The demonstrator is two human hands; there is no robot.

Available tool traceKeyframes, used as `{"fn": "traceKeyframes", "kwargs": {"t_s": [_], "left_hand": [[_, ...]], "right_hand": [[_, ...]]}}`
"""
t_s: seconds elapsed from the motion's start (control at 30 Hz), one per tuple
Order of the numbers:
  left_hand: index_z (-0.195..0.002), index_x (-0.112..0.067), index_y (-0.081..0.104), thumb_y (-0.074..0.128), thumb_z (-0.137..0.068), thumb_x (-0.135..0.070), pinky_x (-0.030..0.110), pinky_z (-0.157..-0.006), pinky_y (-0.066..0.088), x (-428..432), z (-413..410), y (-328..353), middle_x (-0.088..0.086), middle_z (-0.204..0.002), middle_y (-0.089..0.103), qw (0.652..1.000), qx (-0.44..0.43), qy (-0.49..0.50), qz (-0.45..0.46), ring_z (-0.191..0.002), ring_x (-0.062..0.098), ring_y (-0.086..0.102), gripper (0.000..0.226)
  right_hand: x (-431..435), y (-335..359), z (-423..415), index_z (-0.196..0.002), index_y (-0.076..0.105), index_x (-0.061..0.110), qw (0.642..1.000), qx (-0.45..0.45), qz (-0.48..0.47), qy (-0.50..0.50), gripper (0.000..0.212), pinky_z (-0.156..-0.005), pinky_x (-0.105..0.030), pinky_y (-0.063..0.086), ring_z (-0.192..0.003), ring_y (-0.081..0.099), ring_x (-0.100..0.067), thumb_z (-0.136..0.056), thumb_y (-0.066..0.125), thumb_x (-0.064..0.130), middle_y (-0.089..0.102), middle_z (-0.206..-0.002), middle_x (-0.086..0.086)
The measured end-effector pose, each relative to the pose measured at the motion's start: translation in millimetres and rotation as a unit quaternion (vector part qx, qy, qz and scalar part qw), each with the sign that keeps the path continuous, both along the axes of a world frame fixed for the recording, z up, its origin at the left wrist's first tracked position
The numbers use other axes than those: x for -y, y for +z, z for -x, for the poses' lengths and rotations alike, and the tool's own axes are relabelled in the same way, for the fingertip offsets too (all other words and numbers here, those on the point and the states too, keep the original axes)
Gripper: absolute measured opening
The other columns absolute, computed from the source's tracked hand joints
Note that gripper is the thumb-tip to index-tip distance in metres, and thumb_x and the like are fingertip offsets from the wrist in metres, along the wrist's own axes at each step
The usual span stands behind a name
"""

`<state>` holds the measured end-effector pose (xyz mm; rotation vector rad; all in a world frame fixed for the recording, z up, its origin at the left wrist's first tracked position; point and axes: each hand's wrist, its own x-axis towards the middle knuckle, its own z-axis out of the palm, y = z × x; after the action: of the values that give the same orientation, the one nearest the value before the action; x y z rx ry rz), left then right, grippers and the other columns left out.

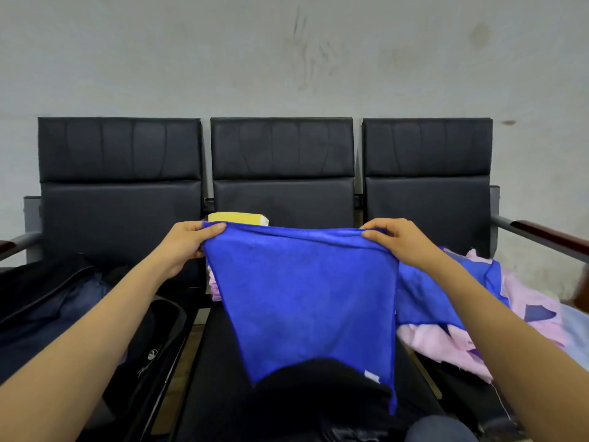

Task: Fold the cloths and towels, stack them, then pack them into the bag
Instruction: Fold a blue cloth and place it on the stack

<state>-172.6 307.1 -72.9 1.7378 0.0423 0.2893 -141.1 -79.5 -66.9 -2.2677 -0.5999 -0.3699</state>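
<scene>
A blue cloth (306,291) hangs spread in the air over the middle seat. My left hand (188,244) pinches its upper left corner and my right hand (398,240) pinches its upper right corner. A white label sits at the cloth's lower right edge. Behind the cloth, a stack of folded cloths (237,218) with a yellow one on top rests on the middle seat; pink layers show at its left side. Loose pink and blue cloths (459,333) lie in a heap on the right seat. A dark bag (149,355) lies on the left seat.
Three black chairs in a row stand against a pale wall (287,59), with armrests at far left and far right (541,237). Dark clothing (47,298) lies on the left seat beside the bag. A dark lump sits under the cloth's lower edge.
</scene>
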Motion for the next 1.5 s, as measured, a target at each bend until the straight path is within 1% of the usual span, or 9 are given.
{"fn": "traceKeyframes", "kwargs": {"t_s": [0.13, 0.2, 0.3, 0.43, 0.63, 0.8, 0.97, 1.17, 1.5], "left_hand": [[-0.087, -0.012, 0.070, 0.070, -0.086, -0.027, 0.020, -0.051, 0.038, -3, -13, -7, -0.004, -0.058, 0.057, 0.998, -0.016, 0.036, -0.058, -0.050, 0.010, 0.045, 0.016], [-0.093, -0.008, 0.067, 0.070, -0.087, -0.024, 0.018, -0.043, 0.043, -1, -24, -9, 0.003, -0.067, 0.060, 0.997, -0.030, 0.043, -0.065, -0.045, 0.010, 0.053, 0.017], [-0.097, -0.009, 0.064, 0.067, -0.089, -0.019, 0.021, -0.059, 0.056, 5, -44, -8, 0.009, -0.087, 0.065, 0.999, -0.015, 0.041, -0.023, -0.061, 0.013, 0.066, 0.013], [-0.083, -0.018, 0.066, 0.060, -0.093, -0.015, 0.026, -0.083, 0.050, 10, -52, 4, 0.003, -0.087, 0.065, 0.993, 0.096, 0.065, 0.003, -0.086, 0.016, 0.062, 0.012], [-0.086, -0.012, 0.069, 0.062, -0.092, -0.020, 0.032, -0.080, 0.049, 1, -25, -6, 0.005, -0.078, 0.065, 0.992, 0.106, 0.063, -0.017, -0.070, 0.014, 0.058, 0.012], [-0.078, 0.000, 0.068, 0.066, -0.089, -0.020, 0.024, -0.053, 0.035, -6, 12, -47, 0.010, -0.059, 0.051, 0.994, -0.022, 0.056, -0.092, -0.049, 0.014, 0.040, 0.023], [-0.073, -0.005, 0.064, 0.065, -0.089, -0.009, 0.011, -0.037, 0.023, -8, 35, -113, -0.006, -0.042, 0.046, 0.979, -0.165, -0.027, -0.115, -0.034, 0.002, 0.032, 0.016], [-0.088, 0.007, 0.071, 0.071, -0.085, -0.017, 0.027, -0.069, 0.044, -10, 25, -183, 0.014, -0.080, 0.069, 0.961, -0.240, -0.030, -0.130, -0.076, 0.018, 0.060, 0.024], [-0.077, -0.013, 0.072, 0.069, -0.086, -0.022, 0.040, -0.081, 0.053, -2, -37, -221, 0.010, -0.087, 0.073, 0.964, -0.233, 0.043, -0.118, -0.088, 0.029, 0.069, 0.014]], "right_hand": [[-5, -8, -11, -0.089, 0.070, 0.025, 0.998, 0.012, 0.017, -0.061, 0.014, -0.072, -0.020, 0.049, -0.085, 0.060, -0.007, -0.094, 0.057, 0.025, 0.067, -0.088, 0.010], [-10, -10, -24, -0.091, 0.070, 0.016, 0.995, -0.017, -0.001, -0.097, 0.010, -0.067, -0.027, 0.052, -0.084, 0.061, -0.015, -0.092, 0.061, 0.019, 0.066, -0.089, 0.002], [-21, -9, -45, -0.082, 0.065, 0.013, 0.984, -0.080, -0.087, -0.136, 0.018, -0.059, -0.023, 0.057, -0.078, 0.064, -0.023, -0.089, 0.058, -0.002, 0.063, -0.089, -0.009], [-28, 7, -59, -0.082, 0.061, 0.015, 0.974, -0.018, -0.160, -0.160, 0.023, -0.054, -0.012, 0.044, -0.075, 0.058, -0.013, -0.087, 0.054, -0.007, 0.063, -0.083, -0.002], [-21, 9, -47, -0.094, 0.063, 0.008, 0.976, -0.032, -0.207, -0.058, 0.012, -0.063, -0.010, 0.053, -0.075, 0.060, -0.011, -0.092, 0.056, -0.001, 0.062, -0.088, -0.008], [-6, -17, -12, -0.091, 0.063, 0.007, 0.971, -0.223, -0.084, 0.032, 0.008, -0.061, -0.020, 0.058, -0.067, 0.061, -0.013, -0.093, 0.057, 0.002, 0.061, -0.079, -0.010], [2, -83, 6, -0.095, 0.063, 0.007, 0.922, -0.383, 0.035, 0.046, 0.007, -0.061, -0.021, 0.057, -0.067, 0.062, -0.013, -0.091, 0.059, 0.003, 0.054, -0.085, -0.006], [-2, -156, 2, -0.091, 0.060, 0.010, 0.880, -0.467, 0.084, 0.023, 0.005, -0.060, -0.025, 0.058, -0.071, 0.056, -0.015, -0.091, 0.061, 0.005, 0.052, -0.085, -0.007], [-18, -201, -54, -0.079, 0.058, 0.017, 0.910, -0.372, 0.154, -0.099, 0.013, -0.046, -0.020, 0.047, -0.062, 0.050, -0.011, -0.091, 0.061, 0.015, 0.054, -0.076, -0.003]]}}
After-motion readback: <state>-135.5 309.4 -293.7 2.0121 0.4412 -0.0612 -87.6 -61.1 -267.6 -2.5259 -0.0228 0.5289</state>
